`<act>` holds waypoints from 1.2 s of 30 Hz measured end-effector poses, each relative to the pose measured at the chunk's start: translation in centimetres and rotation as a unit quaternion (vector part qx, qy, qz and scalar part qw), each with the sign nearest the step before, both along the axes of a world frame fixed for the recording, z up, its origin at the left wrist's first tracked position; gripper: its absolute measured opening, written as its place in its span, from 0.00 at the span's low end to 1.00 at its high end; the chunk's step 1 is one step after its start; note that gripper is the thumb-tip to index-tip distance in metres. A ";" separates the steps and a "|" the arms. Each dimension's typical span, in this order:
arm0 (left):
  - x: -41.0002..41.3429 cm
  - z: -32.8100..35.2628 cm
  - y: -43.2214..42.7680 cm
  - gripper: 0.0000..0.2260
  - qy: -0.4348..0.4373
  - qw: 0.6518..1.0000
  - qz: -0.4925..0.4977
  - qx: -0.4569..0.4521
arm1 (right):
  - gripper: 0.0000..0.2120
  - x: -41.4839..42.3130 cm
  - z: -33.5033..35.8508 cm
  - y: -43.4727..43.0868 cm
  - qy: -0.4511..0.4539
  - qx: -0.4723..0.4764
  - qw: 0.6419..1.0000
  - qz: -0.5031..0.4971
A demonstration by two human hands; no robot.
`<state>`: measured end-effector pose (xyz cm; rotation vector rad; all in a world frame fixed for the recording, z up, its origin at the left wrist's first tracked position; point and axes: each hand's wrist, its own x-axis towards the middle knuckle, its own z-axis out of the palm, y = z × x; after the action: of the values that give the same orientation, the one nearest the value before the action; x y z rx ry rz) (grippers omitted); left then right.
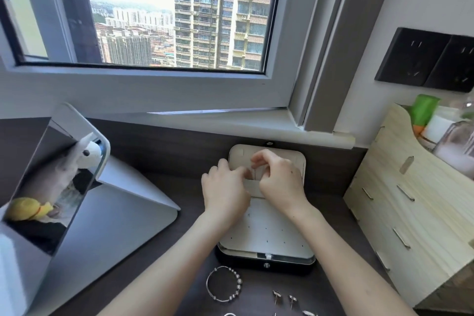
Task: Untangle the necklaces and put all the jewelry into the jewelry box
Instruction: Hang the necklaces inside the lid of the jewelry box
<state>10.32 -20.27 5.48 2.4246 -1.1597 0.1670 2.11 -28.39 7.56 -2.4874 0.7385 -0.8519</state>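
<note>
Pinching a thin chain [254, 174] with the curled fingers of my left hand [225, 188] and right hand [280, 181], I hold it against the raised lid [298, 159] of the open jewelry box [266, 235]. A bracelet [224, 283] and earrings [284, 296] lie on the desk [179, 161] just before it.

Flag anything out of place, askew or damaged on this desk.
Nothing looks damaged or spilled. Out of place: a beaded bracelet and small earrings lie loose on the desk in front of the open jewelry box, while the left hand and right hand work at its lid.
</note>
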 end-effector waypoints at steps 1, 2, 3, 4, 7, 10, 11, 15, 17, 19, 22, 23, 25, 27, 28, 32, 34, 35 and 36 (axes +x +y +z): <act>-0.2 0.0 -0.1 0.19 -0.001 1.000 0.004 0.004 | 0.22 0.0 0.0 0.0 0.003 0.006 1.000 0.004; -0.3 0.1 -0.1 0.18 0.000 1.000 0.010 0.010 | 0.23 0.1 -0.1 0.0 0.013 0.014 1.000 0.010; -0.4 0.1 -0.2 0.18 0.000 1.000 0.020 0.016 | 0.24 0.1 -0.1 -0.1 0.029 0.021 0.999 0.016; -0.5 0.1 -0.3 0.17 -0.004 0.999 0.032 0.023 | 0.25 0.1 -0.2 -0.1 0.049 0.027 0.998 0.019; -0.8 0.1 -0.6 0.14 -0.034 0.997 0.055 0.045 | 0.30 0.1 -0.6 -0.2 0.114 0.023 0.993 0.024; -0.9 -0.1 -0.8 0.13 -0.044 0.996 0.055 0.047 | 0.32 0.3 -0.8 -0.1 0.163 0.004 0.986 0.030; -0.8 -0.1 -0.9 0.12 -0.046 0.996 0.052 0.049 | 0.33 0.4 -0.8 0.0 0.182 -0.003 0.983 0.031; -0.5 0.0 -0.6 0.13 -0.028 0.998 0.028 0.052 | 0.33 0.6 -0.6 0.2 0.214 -0.034 0.975 0.038; -0.6 0.5 -0.1 0.15 0.012 0.999 0.007 0.033 | 0.33 0.2 -0.3 0.5 0.176 -0.029 0.983 0.035; -0.6 1.3 0.9 0.15 0.045 0.999 -0.016 0.010 | 0.31 -0.5 0.2 1.1 0.119 -0.042 0.992 0.025; -0.9 2.6 3.9 0.14 0.077 0.996 -0.048 -0.023 | 0.21 -1.9 1.0 3.0 0.013 -0.073 0.997 0.032; -1.0 3.0 5.3 0.15 0.093 0.994 -0.059 -0.029 | 0.17 -2.4 1.2 4.0 -0.005 -0.070 0.997 0.045; -1.1 3.7 8.4 0.15 0.125 0.988 -0.078 -0.033 | 0.09 -3.5 1.4 6.4 0.000 -0.042 0.996 0.075; -1.0 4.1 11.8 0.15 0.138 0.985 -0.098 -0.033 | 0.03 -4.7 1.3 9.4 0.044 -0.007 0.991 0.124; -1.0 4.2 13.5 0.15 0.140 0.984 -0.107 -0.030 | 0.02 -5.2 1.0 11.0 0.077 0.004 0.985 0.156; -1.0 3.7 19.6 0.15 0.158 0.981 -0.114 -0.018 | 0.09 -5.5 -2.4 16.2 0.173 -0.012 0.955 0.239; -1.0 3.5 21.7 0.16 0.164 0.981 -0.103 -0.025 | 0.13 -4.9 -4.0 17.6 0.185 -0.038 0.954 0.234; -0.9 3.4 22.6 0.16 0.167 0.981 -0.095 -0.030 | 0.13 -4.5 -4.6 18.0 0.186 -0.058 0.955 0.225; -0.9 3.2 23.3 0.16 0.169 0.981 -0.086 -0.036 | 0.13 -4.2 -5.0 18.4 0.192 -0.075 0.955 0.214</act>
<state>9.41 3.04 8.71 2.1676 -1.1738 -0.2446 -2.14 -10.02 2.52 -2.8337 0.2241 -0.2788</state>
